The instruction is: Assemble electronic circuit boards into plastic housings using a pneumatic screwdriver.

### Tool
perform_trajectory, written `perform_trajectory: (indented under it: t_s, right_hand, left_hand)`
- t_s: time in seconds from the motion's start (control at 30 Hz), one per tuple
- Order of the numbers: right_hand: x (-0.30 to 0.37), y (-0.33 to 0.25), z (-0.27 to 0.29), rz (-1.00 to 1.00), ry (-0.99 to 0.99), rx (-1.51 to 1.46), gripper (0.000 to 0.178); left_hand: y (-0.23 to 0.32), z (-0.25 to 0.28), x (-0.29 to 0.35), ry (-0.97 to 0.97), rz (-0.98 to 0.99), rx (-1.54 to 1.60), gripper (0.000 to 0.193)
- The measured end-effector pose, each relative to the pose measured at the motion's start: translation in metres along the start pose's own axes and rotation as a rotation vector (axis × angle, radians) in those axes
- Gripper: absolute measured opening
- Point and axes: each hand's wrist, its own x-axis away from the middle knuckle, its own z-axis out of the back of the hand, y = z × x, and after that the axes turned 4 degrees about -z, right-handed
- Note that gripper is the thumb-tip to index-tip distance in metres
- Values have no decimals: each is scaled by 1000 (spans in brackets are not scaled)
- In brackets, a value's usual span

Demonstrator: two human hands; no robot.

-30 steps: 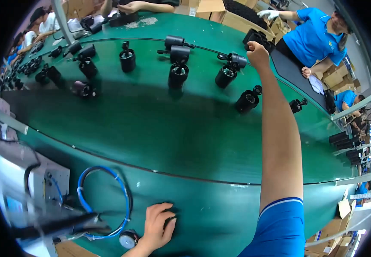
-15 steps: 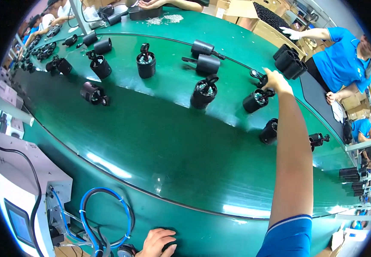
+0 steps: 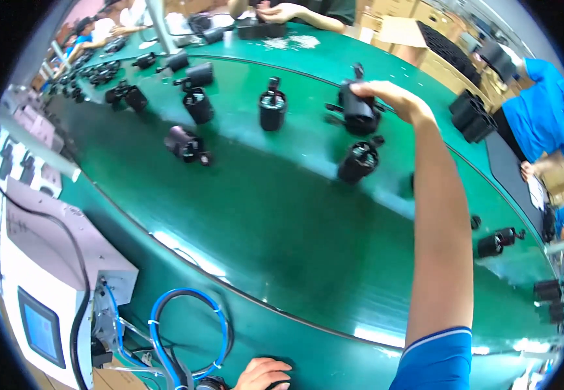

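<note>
My right arm reaches across the green belt, and my right hand [image 3: 392,97] is closed over the top of a black cylindrical housing [image 3: 359,110], slightly blurred. Its fingertips are partly hidden behind the housing. Just nearer to me stands another black cylinder [image 3: 358,162] with an open top, light parts inside and a small black loop. A similar upright cylinder [image 3: 272,112] is to the left. My left hand [image 3: 264,375] rests at the lower edge, fingers loosely bent and apart from the belt parts; its lower part is cut off.
More black cylinders [image 3: 197,105] lie or stand leftward, one [image 3: 183,142] on its side. At right is another [image 3: 490,246]. A white machine [image 3: 54,260] with a screen and a blue hose coil [image 3: 155,325] are near left. Co-workers sit beyond; grouped black tubes [image 3: 470,117] stand far right.
My right hand has moved left, from a small black part near the belt's far edge onto the housing. The whole view has shifted. The co-worker at right now lifts black tubes.
</note>
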Motion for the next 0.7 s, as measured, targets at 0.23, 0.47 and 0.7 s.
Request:
perform_trajectory:
  t_s: [0.23, 0.47, 0.7]
  right_hand:
    - [1, 4, -5, -245, -128, 75, 82]
    - [-2, -18, -18, -324, -192, 79, 77]
    - [-10, -42, -23, -307, -350, 215, 76]
  left_hand:
    - [0, -1, 2, 15, -21, 157, 18]
    - [2, 2, 2, -8, -50, 19, 15]
    - [-3, 0, 7, -39, -56, 42, 15]
